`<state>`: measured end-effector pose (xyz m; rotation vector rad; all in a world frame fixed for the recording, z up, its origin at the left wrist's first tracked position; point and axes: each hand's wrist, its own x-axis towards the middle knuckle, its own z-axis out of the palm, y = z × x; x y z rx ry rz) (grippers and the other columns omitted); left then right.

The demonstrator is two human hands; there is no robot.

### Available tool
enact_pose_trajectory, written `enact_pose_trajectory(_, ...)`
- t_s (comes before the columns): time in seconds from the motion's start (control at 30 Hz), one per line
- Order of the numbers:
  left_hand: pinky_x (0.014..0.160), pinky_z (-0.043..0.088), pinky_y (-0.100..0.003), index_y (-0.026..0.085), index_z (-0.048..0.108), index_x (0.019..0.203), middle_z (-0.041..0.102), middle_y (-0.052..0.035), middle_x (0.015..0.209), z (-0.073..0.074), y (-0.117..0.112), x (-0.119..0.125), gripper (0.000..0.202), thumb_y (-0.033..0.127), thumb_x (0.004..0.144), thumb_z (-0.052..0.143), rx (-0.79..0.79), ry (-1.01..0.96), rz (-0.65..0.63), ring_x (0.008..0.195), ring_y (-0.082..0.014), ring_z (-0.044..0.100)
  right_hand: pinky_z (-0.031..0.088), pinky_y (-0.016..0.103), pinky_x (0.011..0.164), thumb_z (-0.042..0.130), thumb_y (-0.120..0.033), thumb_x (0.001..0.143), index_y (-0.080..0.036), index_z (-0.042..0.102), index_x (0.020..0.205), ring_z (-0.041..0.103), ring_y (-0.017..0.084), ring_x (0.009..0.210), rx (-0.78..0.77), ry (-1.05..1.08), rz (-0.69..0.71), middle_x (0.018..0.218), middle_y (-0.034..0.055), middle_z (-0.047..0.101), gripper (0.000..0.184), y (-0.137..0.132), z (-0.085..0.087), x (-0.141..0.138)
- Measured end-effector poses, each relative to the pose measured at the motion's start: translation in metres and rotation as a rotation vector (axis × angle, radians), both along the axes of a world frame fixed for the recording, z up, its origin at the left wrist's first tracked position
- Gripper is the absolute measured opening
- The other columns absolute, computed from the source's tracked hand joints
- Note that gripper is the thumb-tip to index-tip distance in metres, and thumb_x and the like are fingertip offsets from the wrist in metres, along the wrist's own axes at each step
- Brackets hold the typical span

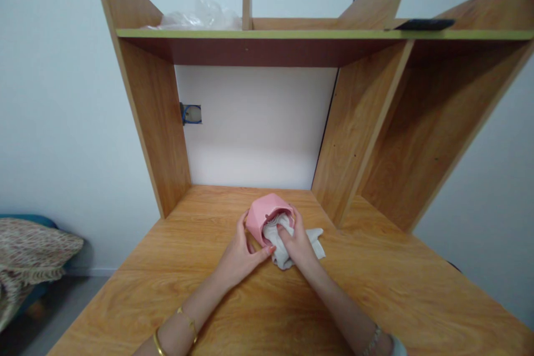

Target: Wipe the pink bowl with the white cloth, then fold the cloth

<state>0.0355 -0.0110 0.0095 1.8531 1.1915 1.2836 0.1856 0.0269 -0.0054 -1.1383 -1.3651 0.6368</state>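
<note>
A pink faceted container (261, 212) is tipped on its side on the wooden desk, its round mouth turned toward me. My left hand (244, 247) wraps around its left side, with the thumb at the lower rim. A crumpled white cloth or tissue (283, 258) lies partly inside the mouth and spills out below and to the right. My right hand (295, 239) presses the thumb into the white material at the opening, while its other fingers lie along the container's right side, partly hidden.
The wooden desk (200, 283) spreads around my hands, with upright panels at left and right. Above runs a shelf (267, 34) carrying a clear plastic bag (204, 15) and a flat black object (425, 24). An open wall socket box (192, 114) shows wires. A patterned blanket (33, 250) lies far left.
</note>
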Motion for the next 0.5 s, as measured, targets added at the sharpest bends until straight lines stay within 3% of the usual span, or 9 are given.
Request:
enact_pose_trajectory(0.13,0.080,0.043,-0.032,0.015,0.031,0.114,0.052,-0.0087,0.106,-0.003,-0.001,0.003,0.057,0.037,0.071,0.061,-0.014,-0.099,-0.049,0.094,-0.0180,0.053,0.036,0.034,0.091,0.051,-0.025,0.063,-0.016,0.034,0.116,0.050,0.019,0.102,-0.049,0.059,0.042,0.110,0.0093,0.052,0.056,0.001,0.001,-0.008)
enact_pose_trajectory(0.27,0.065,0.046,-0.027,0.015,0.032,0.113,0.056,-0.0054,0.094,-0.001,-0.002,0.003,0.055,0.036,0.071,0.060,-0.027,-0.062,-0.008,0.075,-0.0142,0.055,0.041,0.034,0.084,0.056,-0.024,0.056,-0.015,0.034,0.117,0.055,0.021,0.094,-0.141,-0.029,0.013,0.104,0.0088,0.056,0.065,0.002,0.005,-0.005)
enact_pose_trajectory(0.37,0.067,0.045,-0.027,0.016,0.035,0.113,0.058,-0.0046,0.094,0.004,-0.004,0.002,0.053,0.033,0.069,0.061,-0.001,0.027,0.028,0.076,-0.0147,0.055,0.043,0.033,0.077,0.059,-0.025,0.056,-0.011,0.027,0.124,0.057,0.021,0.087,-0.191,-0.171,-0.061,0.099,0.0095,0.059,0.077,0.001,0.010,0.005)
enact_pose_trajectory(0.5,0.077,0.043,-0.030,0.016,0.036,0.116,0.057,-0.0062,0.103,0.012,-0.007,0.000,0.055,0.030,0.068,0.060,0.038,0.118,0.036,0.089,-0.0179,0.054,0.043,0.028,0.060,0.056,-0.029,0.065,-0.010,0.019,0.131,0.061,0.021,0.071,-0.170,-0.440,-0.158,0.082,0.0078,0.063,0.077,-0.007,0.024,0.014)
